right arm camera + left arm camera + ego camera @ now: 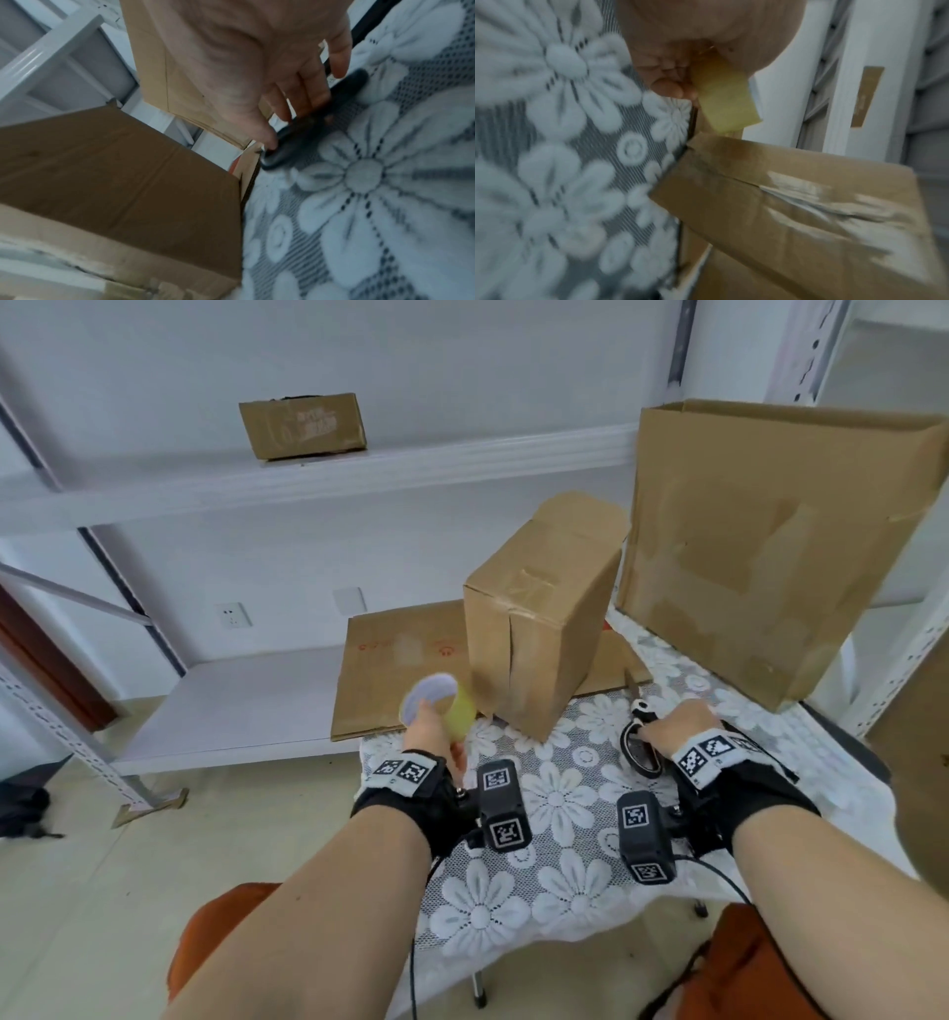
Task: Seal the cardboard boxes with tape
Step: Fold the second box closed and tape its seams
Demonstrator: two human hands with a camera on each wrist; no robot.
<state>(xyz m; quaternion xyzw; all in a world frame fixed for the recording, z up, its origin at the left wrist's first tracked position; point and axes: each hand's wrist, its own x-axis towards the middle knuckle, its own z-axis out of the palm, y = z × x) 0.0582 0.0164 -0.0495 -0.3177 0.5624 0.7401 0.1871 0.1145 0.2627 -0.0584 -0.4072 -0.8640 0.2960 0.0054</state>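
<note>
Tape (445, 709) gripped in left hand (431, 737), raised near box (539, 618) — ready for sealing; right hand (678, 729), fingers relaxed, touching scissors (639, 742) on table (554, 814).

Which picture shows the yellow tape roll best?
The head view: the whole tape roll shows, gripped in the left hand beside the small box. The left wrist view shows only a blurred yellow edge of it under the fingers. The right wrist view shows none.

Head: above, looking forward and down over both forearms onto the lace tablecloth (560, 793)
Left wrist: close, along the fingers; blurred
Right wrist: close, along the palm
Shared: tablecloth; upright cardboard box (534, 618)
</note>
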